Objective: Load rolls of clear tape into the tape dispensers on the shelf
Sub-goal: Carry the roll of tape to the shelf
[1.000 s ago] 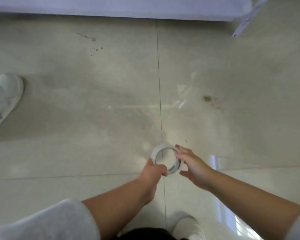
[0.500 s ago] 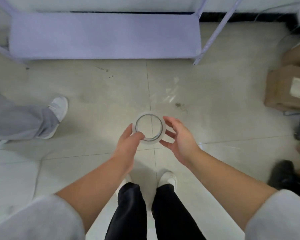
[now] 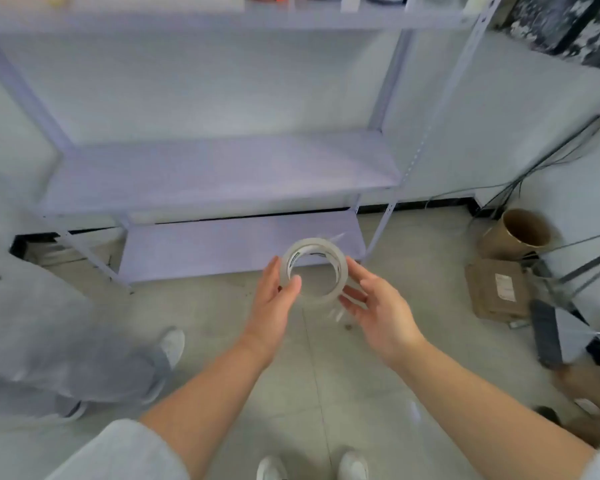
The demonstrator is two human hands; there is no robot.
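A: While the roll of clear tape [image 3: 314, 270] hangs in mid-air in front of the bottom board of the shelf [image 3: 222, 171], who has it?

B: The left hand [image 3: 274, 303] pinches it, thumb hooked inside the core, fingers behind the rim. The right hand [image 3: 378, 306] sits just beside the roll with fingers spread; touching or not, I cannot tell.

A: How will it handle?

B: Light and stiff, I'd say, but glossy, so likely slippery on the outer face. Best taken through the core, as now.

A: And the dispensers?

B: Blurred items line the shelf's top edge; none I can make out. Beside the shelf, right, stands a cardboard box [image 3: 496, 292].
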